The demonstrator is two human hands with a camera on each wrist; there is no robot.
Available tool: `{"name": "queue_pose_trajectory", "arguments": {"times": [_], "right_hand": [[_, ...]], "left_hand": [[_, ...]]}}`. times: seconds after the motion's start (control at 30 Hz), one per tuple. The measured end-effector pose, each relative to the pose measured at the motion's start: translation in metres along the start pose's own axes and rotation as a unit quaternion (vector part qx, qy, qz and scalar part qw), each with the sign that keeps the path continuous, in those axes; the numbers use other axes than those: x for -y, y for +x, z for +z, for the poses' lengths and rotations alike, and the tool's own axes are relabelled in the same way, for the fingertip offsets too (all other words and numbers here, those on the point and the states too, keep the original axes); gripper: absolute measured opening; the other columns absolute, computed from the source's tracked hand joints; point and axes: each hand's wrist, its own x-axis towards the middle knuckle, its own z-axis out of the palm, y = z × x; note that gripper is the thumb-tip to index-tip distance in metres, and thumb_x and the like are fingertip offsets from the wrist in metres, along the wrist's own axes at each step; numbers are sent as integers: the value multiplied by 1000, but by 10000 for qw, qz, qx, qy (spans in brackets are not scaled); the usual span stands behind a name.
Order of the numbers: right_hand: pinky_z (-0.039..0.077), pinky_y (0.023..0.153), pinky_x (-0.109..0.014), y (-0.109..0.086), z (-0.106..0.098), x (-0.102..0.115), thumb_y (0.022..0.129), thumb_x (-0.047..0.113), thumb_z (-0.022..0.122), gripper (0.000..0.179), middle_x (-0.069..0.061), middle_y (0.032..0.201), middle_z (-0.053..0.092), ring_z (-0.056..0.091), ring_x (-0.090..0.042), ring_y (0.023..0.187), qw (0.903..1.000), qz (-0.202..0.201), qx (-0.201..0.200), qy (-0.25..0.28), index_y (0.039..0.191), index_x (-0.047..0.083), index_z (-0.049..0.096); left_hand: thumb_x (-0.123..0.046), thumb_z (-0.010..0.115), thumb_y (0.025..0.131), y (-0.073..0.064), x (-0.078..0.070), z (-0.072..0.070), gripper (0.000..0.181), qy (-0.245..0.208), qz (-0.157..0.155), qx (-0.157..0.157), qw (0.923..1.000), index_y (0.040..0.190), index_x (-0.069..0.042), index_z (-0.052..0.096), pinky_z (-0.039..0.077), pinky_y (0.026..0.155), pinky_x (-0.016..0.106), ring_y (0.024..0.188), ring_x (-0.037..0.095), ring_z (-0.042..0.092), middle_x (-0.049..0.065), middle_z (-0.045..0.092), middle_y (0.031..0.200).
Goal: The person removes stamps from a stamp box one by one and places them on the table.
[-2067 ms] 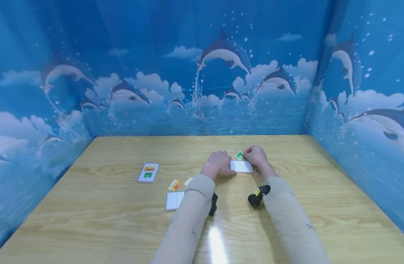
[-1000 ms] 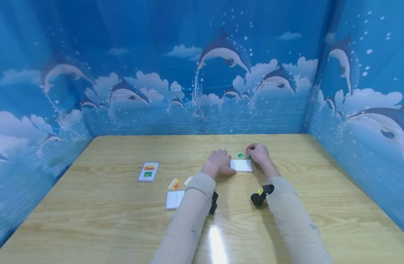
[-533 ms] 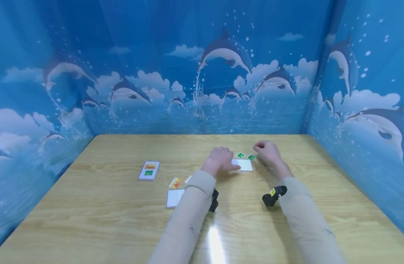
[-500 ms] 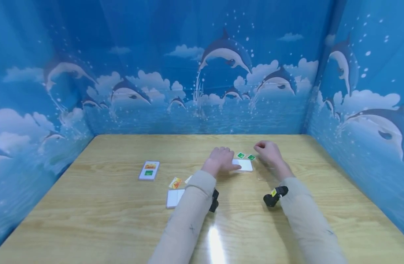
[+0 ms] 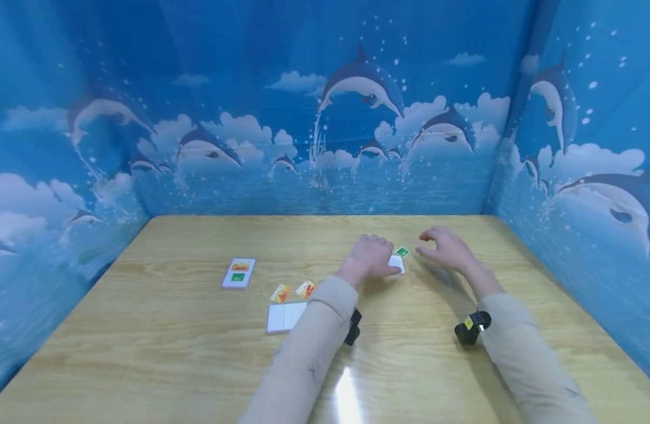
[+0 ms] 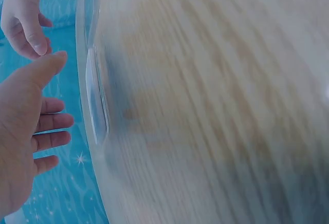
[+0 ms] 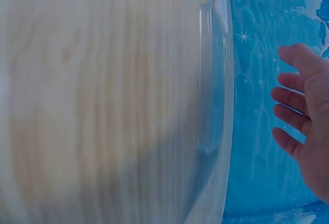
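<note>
My left hand [image 5: 372,257] hovers over a white card case [image 5: 396,264] with its fingers extended, covering most of it. In the left wrist view a gap shows between that hand and the case [image 6: 96,98], which lies flat on the table. A small green card [image 5: 402,252] lies just behind the case. To the right, my right hand [image 5: 448,251] is raised with loosely curved fingers and nothing between them. Below it lies a clear plastic cover [image 7: 211,85], and the right wrist view shows the hand apart from it.
A second white case [image 5: 284,318] lies at centre left, with an orange card [image 5: 281,293] and a red-and-yellow card [image 5: 306,289] behind it. Farther left is a case [image 5: 238,274] holding an orange and a green card. Patterned dolphin curtains [image 5: 229,176] surround the wooden table [image 5: 160,330].
My right hand set down a second green card, moved right and spread its fingers. My left hand shifted right, now hiding one green card and uncovering the red-and-yellow card.
</note>
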Motion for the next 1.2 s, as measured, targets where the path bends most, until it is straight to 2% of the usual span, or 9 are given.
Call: {"name": "queue_pose_trajectory", "arguments": {"times": [0.27,0.43,0.63,0.77,1.07,1.2], "right_hand": [[41,84,-52,-19,-7,-3,79,27,68,53,-23,108,54,49,-38,100,9970,-313,316,-634,118,-7,54],[40,85,-56,-31,-9,-9,72,28,72,61,-23,109,54,49,-41,102,9929,-600,484,-910,117,-6,53],[35,88,-63,-41,-13,-10,68,32,73,72,-25,119,49,43,-44,110,9897,-323,1004,-971,124,-5,49],[34,88,-63,-43,-12,-10,67,33,73,72,-24,119,50,43,-43,111,9868,-243,1268,-973,125,-3,49],[38,88,-59,-42,-9,-7,67,35,71,69,-22,115,52,47,-41,106,9820,-414,1517,-1046,122,-4,52],[39,88,-58,-43,-6,-8,65,33,71,71,-22,116,52,47,-41,107,9798,-445,1568,-1163,123,-4,52]], "left_hand": [[-65,47,84,4,-14,2,66,-232,-15,-52,9997,124,-13,49,37,95,34,108,18,49,1,56,117],[-66,47,83,6,-23,3,68,-247,98,-36,9996,123,-12,49,35,97,34,108,17,48,1,54,117],[-67,49,82,7,-32,5,73,-211,156,67,9996,128,-11,49,29,104,33,118,18,43,2,51,126],[-68,50,80,8,-36,6,76,-215,147,204,9995,132,-12,47,26,105,32,119,17,41,1,49,129],[-66,49,82,8,-39,8,66,-141,239,262,9993,122,-15,56,23,106,32,119,17,39,0,48,127],[-67,47,82,7,-40,7,65,-47,281,288,9992,123,-16,56,21,108,33,123,18,36,1,46,130]]}}
